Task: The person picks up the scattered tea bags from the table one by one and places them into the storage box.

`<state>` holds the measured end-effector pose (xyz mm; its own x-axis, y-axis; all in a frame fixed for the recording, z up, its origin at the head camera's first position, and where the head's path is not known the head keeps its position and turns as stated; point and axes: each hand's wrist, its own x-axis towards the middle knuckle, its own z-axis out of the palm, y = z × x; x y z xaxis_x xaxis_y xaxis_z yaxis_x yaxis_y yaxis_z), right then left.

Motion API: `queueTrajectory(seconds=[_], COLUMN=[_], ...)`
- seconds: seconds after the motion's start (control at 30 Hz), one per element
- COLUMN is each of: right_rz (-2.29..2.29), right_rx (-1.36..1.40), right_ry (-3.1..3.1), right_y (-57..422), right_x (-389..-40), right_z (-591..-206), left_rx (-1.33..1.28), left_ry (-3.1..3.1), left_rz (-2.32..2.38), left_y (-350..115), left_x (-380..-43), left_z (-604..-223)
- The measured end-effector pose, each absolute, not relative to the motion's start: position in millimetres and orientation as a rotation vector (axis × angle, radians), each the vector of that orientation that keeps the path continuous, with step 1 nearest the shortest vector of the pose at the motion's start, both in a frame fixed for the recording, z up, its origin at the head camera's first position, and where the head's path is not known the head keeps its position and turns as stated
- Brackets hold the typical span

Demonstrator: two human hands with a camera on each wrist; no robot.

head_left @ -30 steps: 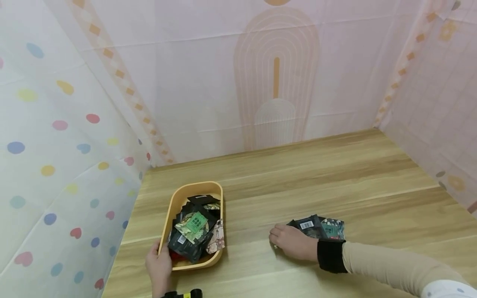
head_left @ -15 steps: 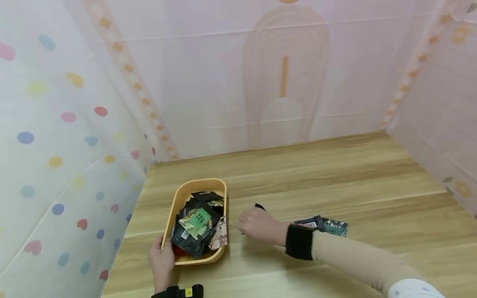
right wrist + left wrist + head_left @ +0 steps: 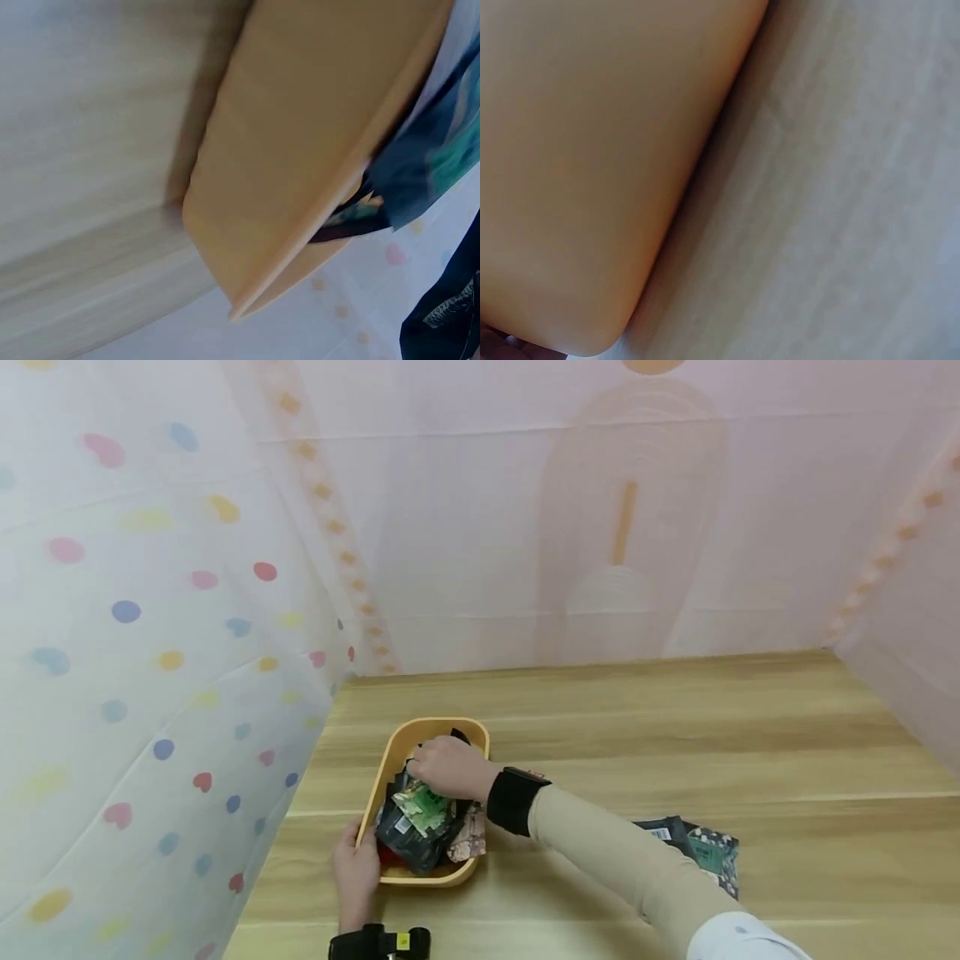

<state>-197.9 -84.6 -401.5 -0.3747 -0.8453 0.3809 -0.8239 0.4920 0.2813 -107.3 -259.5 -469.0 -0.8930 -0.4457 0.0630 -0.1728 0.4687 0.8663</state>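
A yellow-orange plastic bin (image 3: 381, 793) holds a heap of small flat black sachets, one with a green label (image 3: 423, 808) on top. My left hand (image 3: 356, 867) grips the bin's near left rim, thumb over the edge. Over the heap, inside the bin's outline, is my right hand (image 3: 453, 767), fingers curled down. A black sachet (image 3: 460, 737) pokes out behind it; in the right wrist view a black sachet (image 3: 442, 319) with white print hangs at the hand's side. The right fingertips are hidden in the head view.
On the wooden table (image 3: 600, 727), a few more sachets (image 3: 712, 856), black and green, lie to the right, partly behind the right sleeve. A patterned cloth (image 3: 480, 552) rises behind the table, and a dotted one (image 3: 172, 693) at the left.
My right hand has moved left from beside the sachets on the table to above the bin, carrying a black sachet. The left hand has stayed on the rim. The head view has turned slightly.
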Motion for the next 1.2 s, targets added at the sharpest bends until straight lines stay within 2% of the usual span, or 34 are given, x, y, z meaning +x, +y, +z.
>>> queueTrajectory(seconds=[0.37,0.8,0.97,1.2], right_rz=[0.083,0.094,0.100,0.229], right_rx=[1.314,1.260,1.268,1.265], right_ry=[-2.790,-2.730,-2.720,-2.780], right_y=[-76,-53,-31,23], right_x=[-204,-198,-190,-169], right_z=[-408,-416,-426,-429], left_rx=[0.514,0.521,0.541,0.556], left_ry=[-2.446,-2.438,-2.441,-2.432], left_rz=[-1.450,-1.546,-1.555,-1.576], left_y=[-244,-246,-249,-253], left_x=[-102,-115,-118,-121], left_z=[-471,-467,-465,-465])
